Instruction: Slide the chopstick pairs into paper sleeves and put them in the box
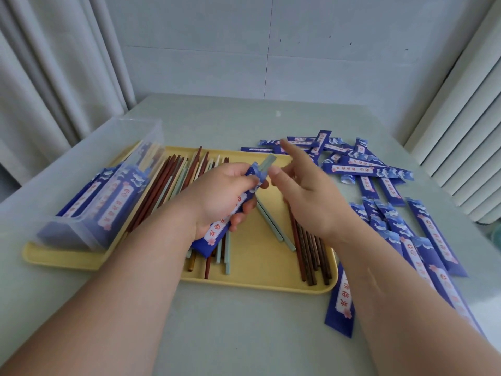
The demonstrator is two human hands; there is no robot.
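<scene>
My left hand point(217, 198) grips a blue paper sleeve point(222, 223) over the yellow tray point(260, 279). The pale green ends of a chopstick pair point(267, 162) stick out of the sleeve's top. My right hand point(303, 191) hovers just right of those ends, fingers spread and holding nothing. Loose chopsticks in red-brown, dark brown and pale green point(273, 226) lie across the tray. A clear plastic box point(105, 185) stands on the tray's left part with sleeved pairs inside.
Several blue sleeves point(379, 169) lie scattered on the pale table to the right of the tray, and one point(343, 299) lies by the tray's near right corner. Curtains hang at left and right, and a wall stands behind.
</scene>
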